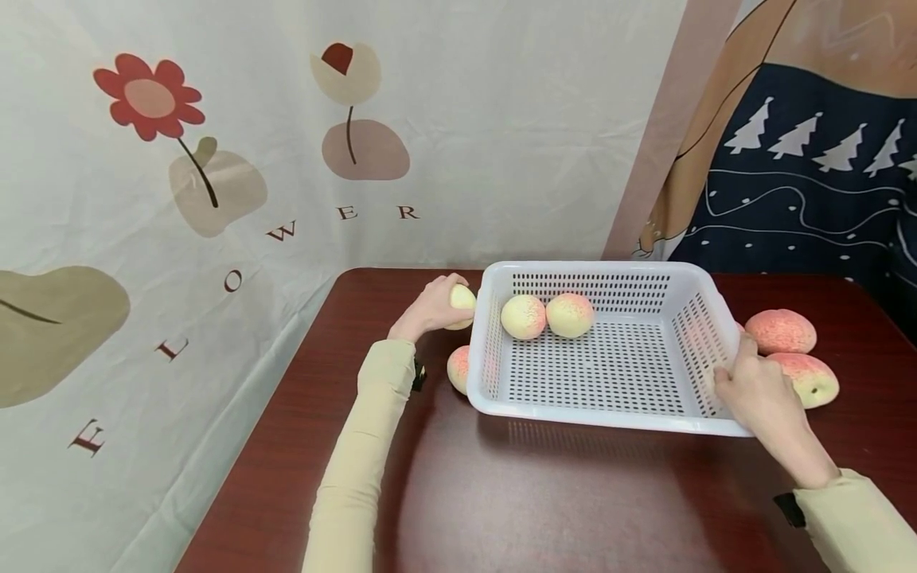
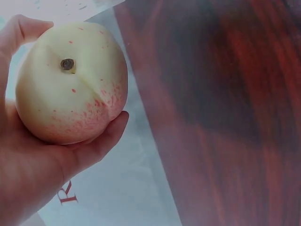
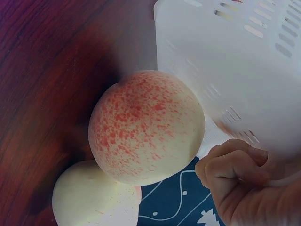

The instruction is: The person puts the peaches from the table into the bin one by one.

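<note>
My left hand (image 1: 432, 304) grips a pale yellow peach (image 2: 75, 94) with a pink blush, just outside the left end of a white plastic basket (image 1: 598, 366). In the left wrist view, the thumb and fingers wrap round the peach, and its dark stem spot faces the camera. My right hand (image 1: 762, 398) holds the basket's right end, fingers curled over the rim. Inside the basket, two peaches, a left one (image 1: 523, 317) and a right one (image 1: 569, 316), lie side by side near the back left corner.
Another peach (image 1: 458, 368) lies on the dark red table (image 1: 559, 501), partly hidden by the basket's left wall. Right of the basket are a redder peach (image 1: 781, 331) and a speckled peach (image 3: 146, 127). A printed cloth (image 1: 501, 135) hangs behind; a person (image 1: 809, 159) is at the back right.
</note>
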Motion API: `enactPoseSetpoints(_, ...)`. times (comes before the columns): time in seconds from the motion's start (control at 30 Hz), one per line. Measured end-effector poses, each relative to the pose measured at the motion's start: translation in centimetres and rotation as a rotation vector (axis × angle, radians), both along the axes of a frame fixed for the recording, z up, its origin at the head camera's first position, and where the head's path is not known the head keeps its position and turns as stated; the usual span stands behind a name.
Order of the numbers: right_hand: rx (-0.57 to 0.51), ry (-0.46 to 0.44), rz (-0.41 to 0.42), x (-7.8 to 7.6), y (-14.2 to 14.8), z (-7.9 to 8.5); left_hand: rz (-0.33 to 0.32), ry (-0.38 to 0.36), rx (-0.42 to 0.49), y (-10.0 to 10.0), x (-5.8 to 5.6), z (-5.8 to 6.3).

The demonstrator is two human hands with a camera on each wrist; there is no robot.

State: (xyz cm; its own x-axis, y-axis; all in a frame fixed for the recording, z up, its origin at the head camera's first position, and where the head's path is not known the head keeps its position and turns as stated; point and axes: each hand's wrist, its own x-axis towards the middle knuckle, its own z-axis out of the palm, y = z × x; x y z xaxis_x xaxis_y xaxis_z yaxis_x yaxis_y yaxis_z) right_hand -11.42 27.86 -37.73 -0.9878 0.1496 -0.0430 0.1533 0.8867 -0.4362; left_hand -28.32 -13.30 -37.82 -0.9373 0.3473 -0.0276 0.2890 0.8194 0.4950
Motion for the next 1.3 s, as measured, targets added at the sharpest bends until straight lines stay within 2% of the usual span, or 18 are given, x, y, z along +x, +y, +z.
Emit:
enactPoseSetpoints(0.27, -0.004, 0.020, 0.012, 0.0, 0.0, 0.0, 0.048, 0.032, 0.037, -0.4, -0.2, 1.6)
enactPoseSetpoints(0.6, -0.006, 0.006, 0.013, 0.0, 0.1, 0.1, 0.026, 0.131, 0.059, 0.6, 0.1, 3.8)
enactPoseSetpoints(0.77, 0.002, 0.016, 0.005, 0.0, 0.0, 0.0, 0.008, 0.153, 0.080, 1.7, 0.4, 4.6)
enactPoseSetpoints(0.97, 0.000, 0.018, 0.004, 0.0, 0.1, 0.0, -0.067, 0.162, 0.095, 3.7, 0.9, 5.8)
enactPoseSetpoints(1.3, -0.002, 0.008, 0.003, 0.0, 0.0, 0.1, -0.249, 0.195, 0.051, 8.5, 1.7, 7.3)
